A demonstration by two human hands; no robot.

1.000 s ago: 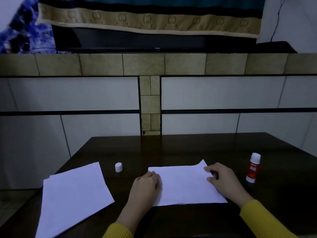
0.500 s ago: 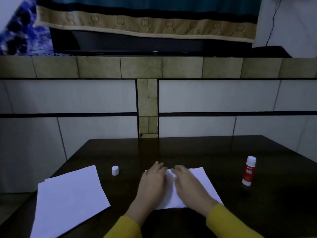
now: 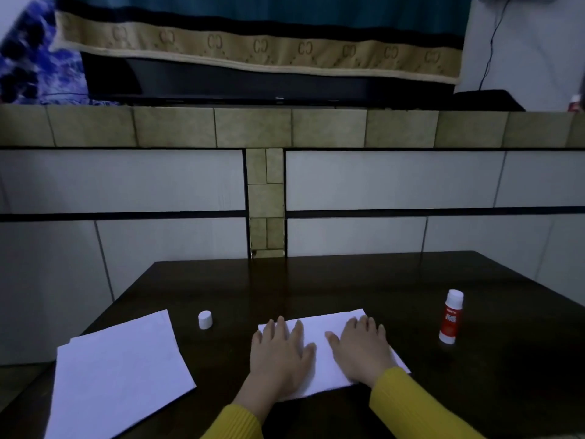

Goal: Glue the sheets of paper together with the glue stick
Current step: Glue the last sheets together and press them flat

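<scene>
A white sheet of paper lies flat on the dark table in front of me. My left hand presses on its left half with straight, spread fingers. My right hand lies flat on its right half the same way. A red glue stick with a white top stands upright to the right, apart from both hands. Its small white cap stands left of the sheet. A stack of white sheets lies at the left near the table's edge.
A tiled wall rises right behind the table's far edge. Above it a ledge carries a dark object under a patterned cloth. The table's left edge runs diagonally beside the paper stack.
My hands have moved apart across the sheet, from close together at its middle to flat on its left and right halves. A second ago they held the sheet's side edges.
</scene>
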